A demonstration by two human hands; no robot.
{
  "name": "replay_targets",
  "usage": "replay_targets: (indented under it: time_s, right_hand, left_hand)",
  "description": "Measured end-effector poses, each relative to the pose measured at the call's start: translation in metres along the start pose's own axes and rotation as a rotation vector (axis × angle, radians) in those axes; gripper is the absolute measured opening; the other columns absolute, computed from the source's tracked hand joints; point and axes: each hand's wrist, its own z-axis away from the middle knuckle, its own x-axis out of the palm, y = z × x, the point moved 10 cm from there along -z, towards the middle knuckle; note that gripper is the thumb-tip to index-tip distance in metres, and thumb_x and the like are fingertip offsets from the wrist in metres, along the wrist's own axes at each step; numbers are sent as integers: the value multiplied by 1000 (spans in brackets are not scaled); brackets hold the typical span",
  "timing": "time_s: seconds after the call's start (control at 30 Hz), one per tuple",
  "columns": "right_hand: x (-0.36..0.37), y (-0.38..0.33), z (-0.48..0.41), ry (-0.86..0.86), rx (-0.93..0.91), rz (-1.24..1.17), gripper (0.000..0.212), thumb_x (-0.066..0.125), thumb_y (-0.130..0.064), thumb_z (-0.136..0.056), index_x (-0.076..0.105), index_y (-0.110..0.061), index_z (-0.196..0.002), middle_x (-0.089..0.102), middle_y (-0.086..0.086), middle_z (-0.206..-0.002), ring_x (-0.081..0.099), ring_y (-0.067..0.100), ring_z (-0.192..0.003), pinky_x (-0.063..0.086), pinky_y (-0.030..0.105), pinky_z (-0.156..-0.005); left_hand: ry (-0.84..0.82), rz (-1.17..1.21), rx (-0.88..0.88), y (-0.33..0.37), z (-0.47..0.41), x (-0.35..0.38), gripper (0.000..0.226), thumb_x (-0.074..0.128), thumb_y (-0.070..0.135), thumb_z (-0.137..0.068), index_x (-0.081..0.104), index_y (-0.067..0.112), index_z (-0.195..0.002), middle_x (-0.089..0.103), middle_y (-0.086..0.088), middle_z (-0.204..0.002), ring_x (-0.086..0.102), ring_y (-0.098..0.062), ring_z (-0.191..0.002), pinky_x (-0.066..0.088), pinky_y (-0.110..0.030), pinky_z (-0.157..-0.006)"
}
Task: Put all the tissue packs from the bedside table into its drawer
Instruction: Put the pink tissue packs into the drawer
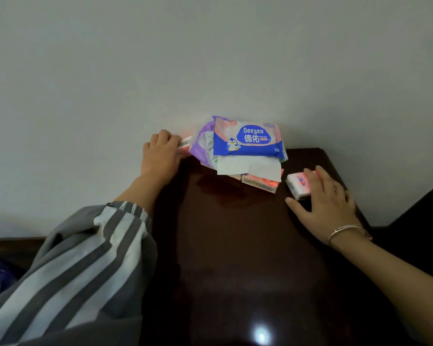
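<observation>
A pile of tissue packs lies at the back of the dark wooden bedside table (235, 233), against the wall. On top is a blue and white Deeyeo pack (248, 142), over a purple pack (200, 148) with a white tissue (248, 167) sticking out, and pink packs (263, 183) beneath. My left hand (160, 156) is at the pile's left end, its fingers closed on a small pink pack (184, 143). My right hand (327, 198) rests with spread fingers over a small pink and white pack (297, 184) at the right. The drawer is out of sight.
A pale wall (210, 58) stands right behind the table. My striped grey sleeve (85, 258) hangs over the table's left edge. Dark furniture (425, 203) adjoins the table's right side. A bright light reflection (261, 334) shows on the glossy top near me.
</observation>
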Motion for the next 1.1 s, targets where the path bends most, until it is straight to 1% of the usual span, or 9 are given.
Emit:
replay_targets:
  time_s: [0.17,0.3,0.43,0.57,0.7,0.83,0.9,1.0,1.1]
  right_hand:
    - [-2,0,0,13,10,-54,71,42,-60,-86,18,-33,-146,15,-3,-157,22,25,-141,22,52,-111]
    - [-8,-2,0,22,14,-79,61,38,-55,-90,28,-30,-144,23,0,-155,29,27,-137,24,49,-110]
    - [-25,-9,17,15,5,-117,58,50,-45,-88,40,-23,-141,33,5,-151,42,34,-125,33,41,-104]
    - [-39,-22,65,-78,-67,-345,59,63,-37,-83,47,-18,-136,42,4,-145,43,22,-129,29,25,-104]
    - [-83,-52,126,-32,-218,-750,59,73,-26,-78,51,-16,-132,52,-3,-132,48,4,-115,31,3,-93]
    - [-97,-77,164,-122,-393,-705,65,73,-31,-77,45,-19,-134,42,-8,-141,43,1,-124,34,16,-103]
    - [-98,-74,168,-160,-383,-697,67,74,-29,-76,44,-19,-135,42,-8,-142,43,1,-123,35,16,-102]
    - [-81,-79,174,-369,-397,-689,83,75,-38,-73,29,-31,-141,40,-16,-141,41,-4,-122,35,13,-96]
    - [-62,-93,175,-565,-411,-765,98,76,-48,-68,16,-37,-145,32,-28,-142,35,-17,-123,32,8,-95]
  left_hand:
    - [-90,132,-218,-40,40,-10,27,58,24,-89,51,7,-109,52,-17,-114,53,-39,-101,43,-45,-83]
    - [-120,392,-492,-53,103,-32,36,61,38,-87,43,11,-102,56,-9,-93,55,-31,-80,38,-34,-67]
    - [-251,702,-615,-15,168,-39,40,54,27,-85,48,9,-121,62,-9,-106,59,-28,-89,44,-32,-79]
    - [-529,1088,-715,57,227,-29,26,47,19,-88,55,13,-113,72,-11,-98,65,-16,-71,47,-27,-65]
    - [-798,1285,-683,133,259,-29,28,45,21,-89,58,13,-113,75,-4,-92,71,-14,-80,50,-27,-72]
    - [-927,1734,-692,188,273,-40,37,43,25,-89,61,8,-116,72,-10,-94,70,-19,-82,55,-32,-76]
    - [-963,1879,-752,194,278,-40,57,36,47,-94,57,1,-121,69,-19,-101,69,-26,-85,55,-37,-81]
    - [-1065,1826,-715,191,287,-37,85,41,77,-80,62,6,-121,68,-17,-107,68,-26,-91,52,-39,-88]
    - [-1001,1707,-636,173,285,-33,57,70,55,-74,69,13,-112,72,-10,-103,70,-19,-88,56,-33,-78]
